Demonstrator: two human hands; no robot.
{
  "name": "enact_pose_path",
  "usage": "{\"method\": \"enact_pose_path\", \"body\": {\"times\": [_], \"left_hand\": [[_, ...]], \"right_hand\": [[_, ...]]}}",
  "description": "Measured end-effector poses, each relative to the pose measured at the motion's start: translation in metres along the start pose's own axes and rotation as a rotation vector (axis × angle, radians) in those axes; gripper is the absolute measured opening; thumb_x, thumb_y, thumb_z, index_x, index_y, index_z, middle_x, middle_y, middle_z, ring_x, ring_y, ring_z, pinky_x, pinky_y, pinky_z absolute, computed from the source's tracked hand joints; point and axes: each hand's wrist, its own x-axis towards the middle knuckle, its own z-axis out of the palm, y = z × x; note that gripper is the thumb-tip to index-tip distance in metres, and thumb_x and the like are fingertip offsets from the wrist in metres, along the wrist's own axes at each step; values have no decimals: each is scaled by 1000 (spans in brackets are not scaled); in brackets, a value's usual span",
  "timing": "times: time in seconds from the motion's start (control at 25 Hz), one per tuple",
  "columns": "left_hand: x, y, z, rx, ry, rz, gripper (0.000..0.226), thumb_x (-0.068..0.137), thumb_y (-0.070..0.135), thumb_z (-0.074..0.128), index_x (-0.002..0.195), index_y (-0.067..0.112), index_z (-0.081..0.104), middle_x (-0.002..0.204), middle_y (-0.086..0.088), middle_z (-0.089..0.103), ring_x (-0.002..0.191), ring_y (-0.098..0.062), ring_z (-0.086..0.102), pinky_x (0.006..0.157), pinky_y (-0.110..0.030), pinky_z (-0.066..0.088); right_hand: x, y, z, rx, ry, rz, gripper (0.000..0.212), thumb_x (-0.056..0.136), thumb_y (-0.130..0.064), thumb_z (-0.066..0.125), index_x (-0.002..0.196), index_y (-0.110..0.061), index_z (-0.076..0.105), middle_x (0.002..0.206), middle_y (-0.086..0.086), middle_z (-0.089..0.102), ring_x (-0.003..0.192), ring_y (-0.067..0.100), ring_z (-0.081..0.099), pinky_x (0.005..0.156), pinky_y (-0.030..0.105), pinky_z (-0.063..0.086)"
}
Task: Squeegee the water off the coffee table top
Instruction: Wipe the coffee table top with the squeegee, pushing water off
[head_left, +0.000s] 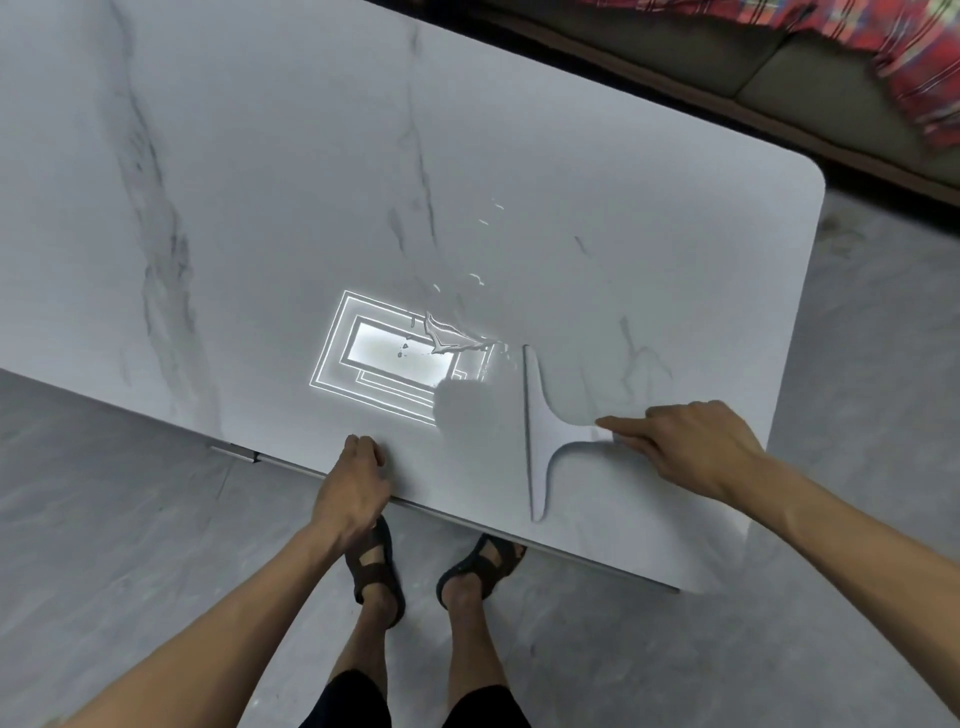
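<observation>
Water beside squeegee on coffee table

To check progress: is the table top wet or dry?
Wet: a puddle and drops shine on the table, left of the squeegee.

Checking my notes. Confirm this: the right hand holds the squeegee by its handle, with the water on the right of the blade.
Wrong side. The head view shows the water left of the squeegee blade; the right hand does hold the handle.

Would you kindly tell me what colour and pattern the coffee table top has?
The coffee table top is white with grey marble veining; head view.
</observation>
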Motion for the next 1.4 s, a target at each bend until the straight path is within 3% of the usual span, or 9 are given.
{"method": "enact_pose_path", "body": {"times": [0.16,0.36,0.48,0.64,0.76,0.92,1.04,1.2,1.4], "left_hand": [[0,-2,-17,-75,120,-63,13,82,9,48,93,17,45,72,7,50,69,-23,55,56,-30,39],[14,-22,-42,-243,236,-237,9,83,6,45,90,12,46,81,-7,57,69,-24,53,56,-32,39],[24,-31,-50,-284,218,-244,8,82,11,51,85,9,44,84,-11,58,65,-21,48,51,-30,34],[34,-25,-52,-258,140,-194,13,82,8,50,90,11,41,91,-10,52,68,-17,46,51,-29,28],[38,-8,-46,-204,38,-122,14,82,1,48,90,10,39,95,-11,47,70,-20,45,51,-28,27],[40,17,-33,-46,-135,-16,10,82,3,50,85,6,41,119,-14,38,91,-31,45,56,-30,30],[39,30,-34,-59,-214,-7,11,84,10,52,89,7,43,112,-15,46,82,-26,49,58,-31,33],[37,48,-58,-166,-94,-33,18,92,26,49,89,8,50,78,-5,58,70,-26,52,61,-34,39],[65,65,-102,-201,73,-52,19,93,29,50,84,14,56,77,0,61,75,-25,57,63,-33,41]], "right_hand": [[-2,-11,-14,-64,-3,-86,42,97,-55,14,135,-59,32,73,-12,51,65,18,62,51,29,28],[78,-135,-16,-62,-72,-474,43,103,-32,34,141,-50,33,88,1,58,61,24,48,50,30,20],[124,-179,-19,-82,-43,-513,49,101,-21,36,142,-48,34,86,2,57,61,22,42,48,30,12],[153,-154,-27,-37,111,-397,40,101,-32,38,134,-54,42,93,-1,65,79,27,63,54,29,23],[151,-108,-30,12,126,-241,46,98,-31,42,134,-58,36,105,-7,66,89,26,64,61,30,33],[111,-39,-25,125,103,-9,37,101,-43,26,133,-59,34,83,-8,60,77,23,61,62,33,43],[71,2,-23,127,95,138,37,100,-48,17,131,-60,35,74,-12,54,68,19,55,59,31,37],[39,18,-40,128,126,191,38,99,-51,17,133,-56,35,78,-11,59,71,21,59,58,32,37],[71,2,-82,260,217,262,41,98,-53,18,135,-52,37,96,-8,68,83,26,62,63,31,36]]}}
